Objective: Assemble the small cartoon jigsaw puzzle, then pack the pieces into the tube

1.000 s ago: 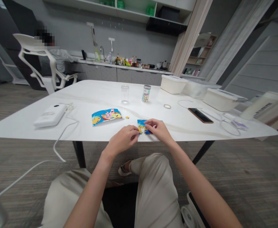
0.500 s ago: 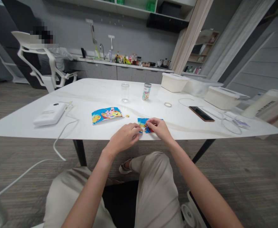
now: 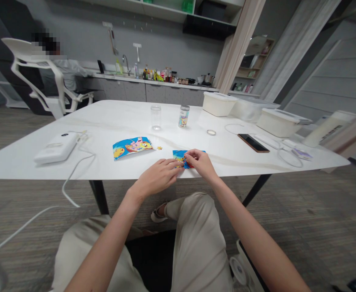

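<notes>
A small jigsaw puzzle (image 3: 178, 153) with a blue cartoon picture lies flat near the table's front edge, partly covered by both hands. My left hand (image 3: 161, 174) rests at its left side, fingers stretched out and fingertips on the puzzle. Thumb and forefinger of my right hand (image 3: 200, 162) pinch a small puzzle piece over the puzzle's middle; the fingers hide most of that piece. To the left is a slightly curled picture sheet (image 3: 132, 147) with cartoon figures on blue. Beside the sheet lies a loose yellowish puzzle piece (image 3: 159, 148).
Behind the puzzle stand a clear jar (image 3: 156, 118) and a printed can (image 3: 184, 117), with a ring (image 3: 211, 132) to their right. A phone (image 3: 253, 143), cables and lidded boxes (image 3: 218, 104) occupy the right side. A white power bank (image 3: 57, 148) sits left. A person (image 3: 65, 73) sits beyond.
My right hand's pinch has shifted slightly left over the puzzle, and the gap in its middle now looks blue. My left fingers have stretched further onto it. The view has moved slightly.
</notes>
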Demonstrator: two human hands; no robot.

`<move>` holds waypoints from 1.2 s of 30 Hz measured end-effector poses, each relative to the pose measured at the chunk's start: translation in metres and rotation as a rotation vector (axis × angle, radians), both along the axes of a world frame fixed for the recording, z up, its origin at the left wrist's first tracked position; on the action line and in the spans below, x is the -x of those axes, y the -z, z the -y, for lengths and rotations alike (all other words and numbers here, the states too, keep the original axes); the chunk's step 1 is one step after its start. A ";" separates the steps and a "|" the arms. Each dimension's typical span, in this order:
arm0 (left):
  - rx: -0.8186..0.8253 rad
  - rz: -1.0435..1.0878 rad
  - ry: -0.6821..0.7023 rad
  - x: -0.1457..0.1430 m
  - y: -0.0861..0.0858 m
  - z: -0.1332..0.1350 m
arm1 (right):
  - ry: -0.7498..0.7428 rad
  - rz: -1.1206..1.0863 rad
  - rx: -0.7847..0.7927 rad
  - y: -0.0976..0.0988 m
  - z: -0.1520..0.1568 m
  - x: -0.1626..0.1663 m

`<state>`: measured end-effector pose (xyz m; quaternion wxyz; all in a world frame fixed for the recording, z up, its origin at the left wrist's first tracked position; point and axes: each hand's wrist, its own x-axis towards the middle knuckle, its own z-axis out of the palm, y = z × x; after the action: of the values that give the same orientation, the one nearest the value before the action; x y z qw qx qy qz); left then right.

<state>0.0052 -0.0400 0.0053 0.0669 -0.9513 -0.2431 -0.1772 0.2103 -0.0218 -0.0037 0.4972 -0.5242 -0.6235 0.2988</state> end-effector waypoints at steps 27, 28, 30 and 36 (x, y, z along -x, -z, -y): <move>0.111 0.224 -0.188 -0.001 0.002 0.003 | 0.098 -0.036 -0.061 -0.001 0.006 0.003; 0.113 0.221 -0.189 -0.001 0.001 0.003 | 0.101 -0.062 -0.059 -0.001 0.006 0.003; 0.114 0.215 -0.190 -0.001 0.001 0.003 | 0.103 -0.142 -0.041 -0.001 0.005 0.002; 0.105 0.203 -0.182 -0.001 0.001 0.003 | 0.158 -0.313 -0.017 -0.001 0.005 -0.001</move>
<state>0.0057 -0.0434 0.0048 0.0077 -0.9047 -0.3430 -0.2527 0.2117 -0.0268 -0.0025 0.6145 -0.5145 -0.4978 0.3315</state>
